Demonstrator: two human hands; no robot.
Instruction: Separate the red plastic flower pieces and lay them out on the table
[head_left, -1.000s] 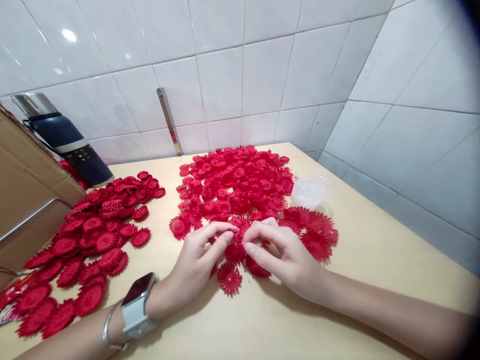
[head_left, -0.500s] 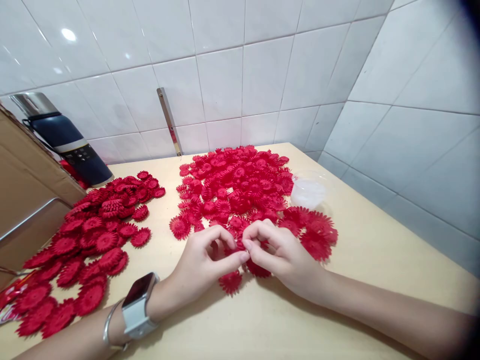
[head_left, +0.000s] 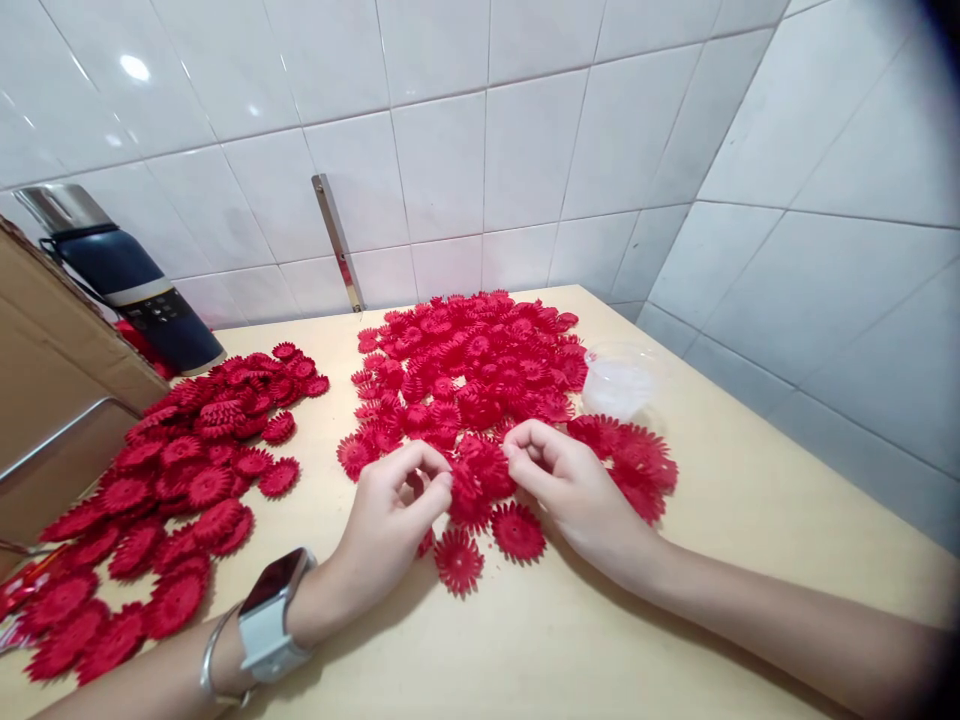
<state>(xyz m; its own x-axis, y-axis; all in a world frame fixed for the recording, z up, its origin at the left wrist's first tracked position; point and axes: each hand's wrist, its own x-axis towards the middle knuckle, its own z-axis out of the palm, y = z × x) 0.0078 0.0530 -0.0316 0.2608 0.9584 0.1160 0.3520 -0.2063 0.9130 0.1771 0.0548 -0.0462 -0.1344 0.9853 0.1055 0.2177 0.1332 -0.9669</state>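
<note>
Pale glossy tiles (head_left: 442,140) rise behind a light tabletop (head_left: 420,650), with a metal strip (head_left: 335,240) against them above its far edge. At the left edge of view is a cardboard box (head_left: 60,330), a dark blue bottle (head_left: 142,280) just behind it near the far edge. Beside the box spreads a pile of red toothed discs (head_left: 184,450). The left hand (head_left: 394,500), with a watch (head_left: 276,610) and bangle (head_left: 214,655) on its arm, has its fingers closed at the near side of the central red heap (head_left: 480,370), which reaches back towards the far edge. Two loose discs (head_left: 518,532) lie between the hands. The right hand (head_left: 574,485) has its fingertips closed together; whether either pinches anything is unclear. Right of the heap sit larger red discs (head_left: 637,465) and, behind them, a clear bowl (head_left: 619,380), near the tabletop's right edge.
</note>
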